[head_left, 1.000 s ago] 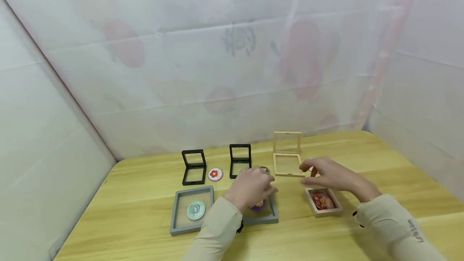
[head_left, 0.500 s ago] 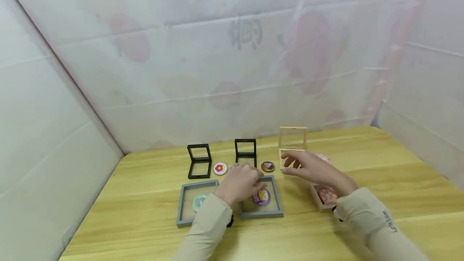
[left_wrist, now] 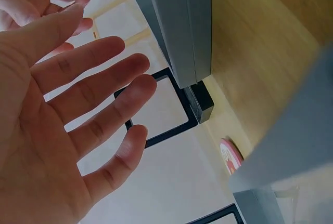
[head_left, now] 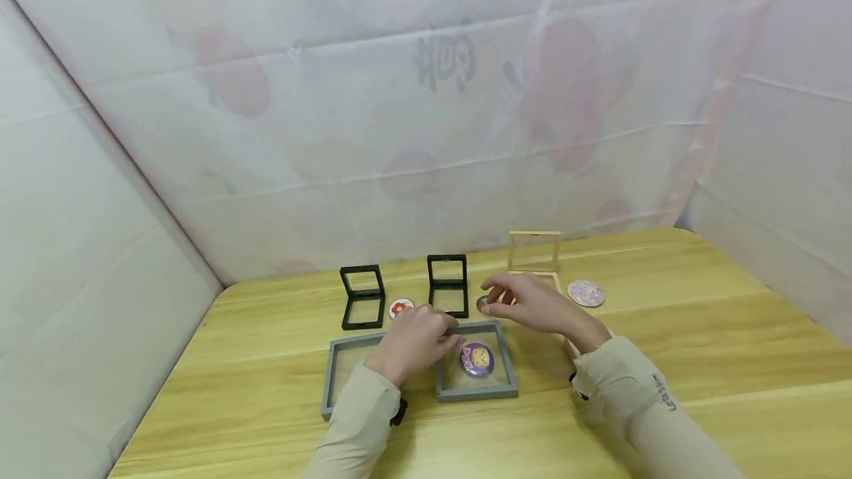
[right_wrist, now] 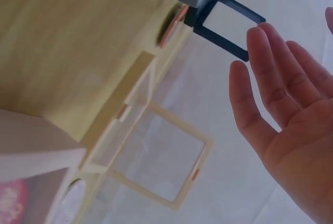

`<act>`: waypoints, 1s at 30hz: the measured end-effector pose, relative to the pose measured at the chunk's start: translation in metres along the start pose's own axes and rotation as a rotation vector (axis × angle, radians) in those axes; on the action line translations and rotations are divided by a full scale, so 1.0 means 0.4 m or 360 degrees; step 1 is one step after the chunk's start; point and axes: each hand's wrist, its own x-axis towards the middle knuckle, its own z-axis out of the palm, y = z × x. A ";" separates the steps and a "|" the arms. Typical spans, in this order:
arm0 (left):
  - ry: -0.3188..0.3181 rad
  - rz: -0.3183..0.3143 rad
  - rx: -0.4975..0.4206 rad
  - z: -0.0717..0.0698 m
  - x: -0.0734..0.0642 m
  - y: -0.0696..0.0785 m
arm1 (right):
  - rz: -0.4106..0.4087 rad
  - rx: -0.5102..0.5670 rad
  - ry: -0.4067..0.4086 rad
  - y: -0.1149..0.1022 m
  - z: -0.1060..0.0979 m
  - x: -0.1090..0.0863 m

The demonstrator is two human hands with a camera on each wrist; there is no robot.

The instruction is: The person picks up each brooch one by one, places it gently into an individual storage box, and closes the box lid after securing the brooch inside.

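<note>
My left hand (head_left: pixel 416 342) hovers over the inner edges of two grey frames, its fingers loosely bent and holding nothing. In the left wrist view its fingers (left_wrist: pixel 99 94) are spread. Just right of it, a purple round badge (head_left: pixel 477 359) lies inside the right grey frame (head_left: pixel 475 393). My right hand (head_left: pixel 532 305) is in the air in front of the open light wooden frame (head_left: pixel 535 233), near a small dark badge (head_left: pixel 482 303) that its fingers partly cover. Its fingers (right_wrist: pixel 265 73) hold nothing. The left grey frame (head_left: pixel 328 383) is partly hidden by my left arm.
Two black hinged frames (head_left: pixel 362 298) (head_left: pixel 447 287) stand open at the back. A red-flower badge (head_left: pixel 400 307) lies between them. A pink patterned badge (head_left: pixel 586 293) lies at the right. My right forearm mostly hides a pinkish frame (right_wrist: pixel 36 146) with a reddish badge (right_wrist: pixel 11 200).
Both hands have moved left. My right hand has left the pinkish frame and passed in front of the wooden one. My left hand has uncovered the purple badge.
</note>
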 end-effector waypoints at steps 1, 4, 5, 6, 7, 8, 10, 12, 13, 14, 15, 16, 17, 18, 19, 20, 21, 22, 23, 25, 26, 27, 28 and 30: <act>-0.0006 -0.0010 -0.0007 -0.003 -0.002 -0.002 | 0.0000 0.0013 -0.0005 -0.003 0.000 0.004; -0.0014 -0.0049 0.0001 -0.013 -0.009 -0.011 | 0.0028 0.0040 -0.0019 -0.009 0.002 0.014; -0.0010 -0.0069 0.0009 -0.018 -0.012 -0.016 | 0.0026 0.0041 -0.0021 -0.011 0.004 0.017; 0.0000 -0.0090 0.0021 -0.024 -0.015 -0.020 | 0.0016 0.0041 -0.0024 -0.014 0.008 0.021; 0.0007 -0.0103 0.0027 -0.031 -0.018 -0.026 | 0.0006 0.0035 -0.0027 -0.016 0.011 0.025; 0.0007 -0.0115 0.0038 -0.037 -0.020 -0.031 | -0.0003 0.0024 -0.0032 -0.019 0.015 0.029; 0.0003 -0.0130 0.0038 -0.049 -0.025 -0.042 | -0.0027 0.0013 -0.0043 -0.025 0.021 0.040; -0.0005 -0.0131 0.0037 -0.057 -0.027 -0.051 | -0.0039 0.0006 -0.0051 -0.030 0.024 0.049; -0.0012 -0.0133 0.0039 -0.060 -0.027 -0.054 | -0.0032 0.0007 -0.0057 -0.033 0.025 0.051; -0.0018 -0.0136 0.0042 -0.061 -0.029 -0.056 | -0.0021 0.0012 -0.0060 -0.035 0.025 0.053; -0.0013 -0.0135 0.0050 -0.062 -0.031 -0.058 | -0.0011 0.0023 -0.0066 -0.038 0.026 0.054; -0.0004 -0.0132 0.0060 -0.062 -0.034 -0.060 | -0.0005 0.0039 -0.0072 -0.038 0.028 0.054; 0.0001 -0.0134 0.0065 -0.063 -0.038 -0.062 | -0.0003 0.0051 -0.0073 -0.038 0.031 0.055; 0.0000 -0.0142 0.0069 -0.064 -0.043 -0.064 | 0.0004 0.0062 -0.0072 -0.040 0.033 0.056; 0.0005 -0.0149 0.0069 -0.067 -0.048 -0.068 | 0.0010 0.0071 -0.0070 -0.042 0.036 0.058; 0.0010 -0.0159 0.0057 -0.071 -0.053 -0.073 | 0.0010 0.0078 -0.0063 -0.043 0.039 0.060; 0.0023 -0.0177 0.0046 -0.075 -0.058 -0.078 | 0.0005 0.0085 -0.0055 -0.045 0.042 0.064; 0.0032 -0.0205 0.0020 -0.081 -0.063 -0.084 | -0.0009 0.0088 -0.0042 -0.048 0.045 0.067; 0.0041 -0.0236 -0.0005 -0.088 -0.068 -0.089 | -0.0014 0.0080 -0.0028 -0.051 0.049 0.070; 0.0071 -0.0282 -0.0036 -0.102 -0.077 -0.101 | -0.0017 0.0065 -0.0019 -0.059 0.052 0.078; 0.0082 -0.0300 -0.0037 -0.108 -0.080 -0.105 | -0.0027 0.0050 -0.0018 -0.061 0.054 0.082; 0.0090 -0.0313 -0.0030 -0.113 -0.083 -0.110 | -0.0034 0.0035 -0.0022 -0.062 0.054 0.087; 0.0098 -0.0317 -0.0024 -0.117 -0.085 -0.113 | -0.0038 0.0023 -0.0027 -0.062 0.054 0.091; 0.0099 -0.0312 -0.0002 -0.121 -0.085 -0.118 | -0.0039 -0.0002 -0.0036 -0.064 0.051 0.097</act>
